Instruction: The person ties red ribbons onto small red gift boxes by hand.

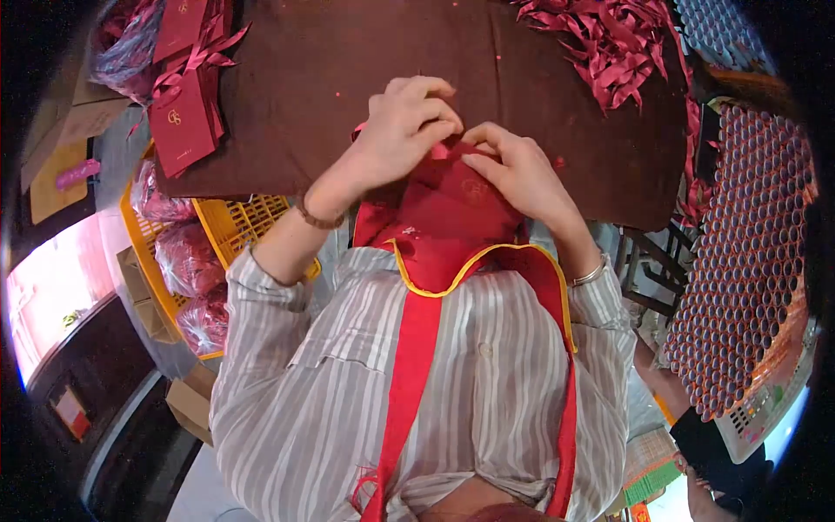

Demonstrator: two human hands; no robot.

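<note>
In front of my chest, at the near edge of the brown-covered table (pixel 348 52), I hold a flat dark red gift bag (pixel 474 193) with a small gold emblem. A red ribbon (pixel 441 151) shows at its top edge. My left hand (pixel 409 126) is closed, its curled fingers pinching at the ribbon. My right hand (pixel 520 170) is closed too, with the thumb on the bag's top edge and the fingers bent over it. The fingertips of both hands almost meet, and they partly hide the ribbon.
Finished-looking red bags with ribbon bows (pixel 183 126) lie stacked at the table's left. Loose red ribbons (pixel 609 43) heap up at the far right. Yellow crates (pixel 239 228) with plastic-wrapped red bundles (pixel 187 259) stand below left. A tray of many small round pieces (pixel 739 252) is at right.
</note>
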